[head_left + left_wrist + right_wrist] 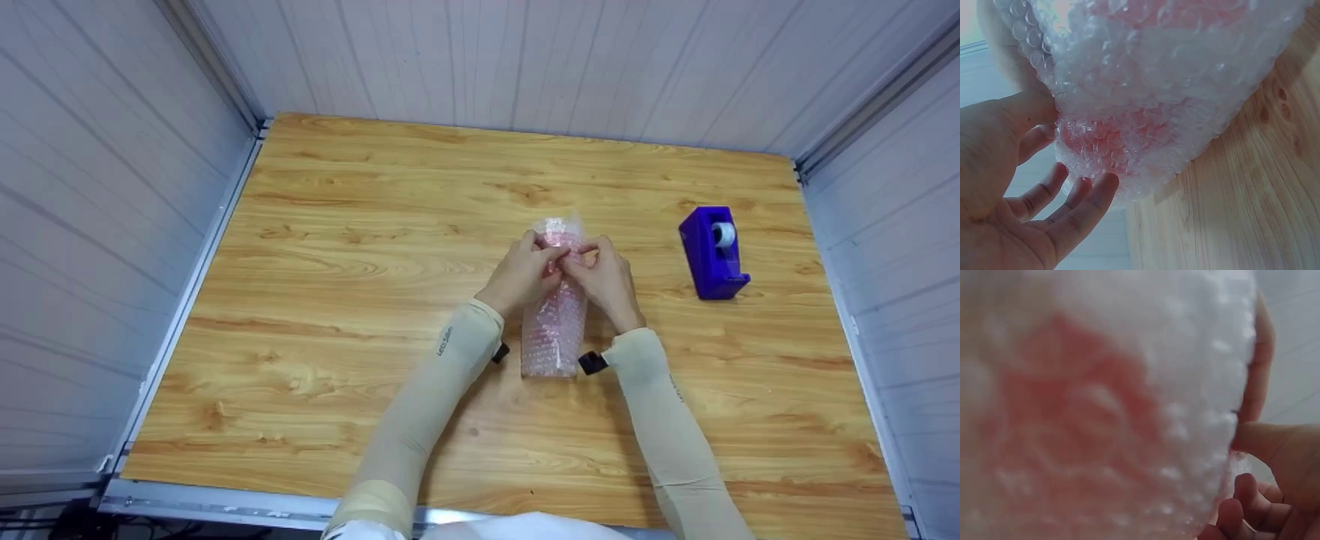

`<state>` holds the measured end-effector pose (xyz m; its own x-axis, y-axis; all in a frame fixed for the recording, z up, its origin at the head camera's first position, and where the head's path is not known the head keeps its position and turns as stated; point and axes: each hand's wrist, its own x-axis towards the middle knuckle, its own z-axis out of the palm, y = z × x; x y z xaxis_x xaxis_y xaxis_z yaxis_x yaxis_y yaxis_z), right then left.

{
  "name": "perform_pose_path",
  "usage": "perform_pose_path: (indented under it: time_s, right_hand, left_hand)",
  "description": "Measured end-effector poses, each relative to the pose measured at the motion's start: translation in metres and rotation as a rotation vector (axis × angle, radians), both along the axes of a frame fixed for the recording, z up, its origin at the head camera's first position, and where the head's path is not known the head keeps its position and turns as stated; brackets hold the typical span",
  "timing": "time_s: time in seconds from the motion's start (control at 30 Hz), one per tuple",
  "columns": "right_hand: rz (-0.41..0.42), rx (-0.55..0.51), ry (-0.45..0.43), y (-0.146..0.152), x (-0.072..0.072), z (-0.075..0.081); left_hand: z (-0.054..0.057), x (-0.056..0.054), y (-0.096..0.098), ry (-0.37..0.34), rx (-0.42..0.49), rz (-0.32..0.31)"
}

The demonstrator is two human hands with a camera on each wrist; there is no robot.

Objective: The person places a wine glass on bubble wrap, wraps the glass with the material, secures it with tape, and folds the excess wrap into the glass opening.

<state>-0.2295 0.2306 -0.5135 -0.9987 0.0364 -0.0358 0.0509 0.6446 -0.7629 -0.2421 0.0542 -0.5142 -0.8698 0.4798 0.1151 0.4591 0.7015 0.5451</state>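
A long bundle in clear bubble wrap point(553, 341), with something pink showing through, lies on the wooden table in the head view. Over its far half, my left hand point(523, 276) and right hand point(607, 285) meet, fingertips nearly together. Each hand pinches at the wrap with bent thumb and index finger. In the left wrist view, the bubble wrap point(1157, 73) fills the upper part, and the thumb of the left hand point(1010, 185) reaches its edge while other fingers spread below. The right wrist view shows the right hand point(1286, 472) at the wrap's edge; what lies between the fingertips is hidden.
A blue tape dispenser point(709, 259) with a roll of tape point(724, 235) stands on the table point(337, 300) to the right of the hands. Pale panel walls point(487, 64) enclose the table at the back and both sides.
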Motion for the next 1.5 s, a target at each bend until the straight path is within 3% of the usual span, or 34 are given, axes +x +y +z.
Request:
perform_pose_path:
  time_s: [0.1,0.27,0.47,0.73,0.87,1.03,1.17,1.33,1.5]
  right_hand:
    - [0.022,-0.080,-0.061,0.007,-0.004,-0.005]
    - [0.062,-0.318,-0.172,0.016,-0.008,-0.012]
    - [0.031,-0.489,-0.259,0.018,-0.007,-0.015]
    - [0.056,-0.500,-0.288,0.017,-0.009,-0.015]
    - [0.064,-0.530,-0.299,0.017,-0.008,-0.009]
    - [0.075,-0.560,-0.308,0.016,-0.006,-0.004]
    - [0.091,-0.559,-0.273,0.020,-0.007,-0.009]
    - [0.100,-0.523,-0.234,0.024,-0.008,-0.016]
    - [0.036,-0.487,-0.301,0.027,-0.007,-0.019]
  left_hand:
    - [0.000,0.000,-0.001,-0.015,0.009,-0.001]
    - [0.000,0.001,-0.001,-0.036,0.025,0.001]
    - [-0.001,0.002,-0.002,-0.066,0.063,0.005]
    - [-0.005,0.000,-0.007,-0.081,0.088,0.006]
    - [-0.006,-0.004,-0.007,-0.056,0.113,0.004]
    - [-0.009,-0.007,-0.005,-0.038,0.148,0.038]
    - [-0.011,-0.008,-0.004,-0.051,0.202,0.070]
    - [-0.016,-0.008,-0.005,-0.130,0.311,0.133]
    - [-0.021,-0.007,-0.007,-0.258,0.373,0.243]
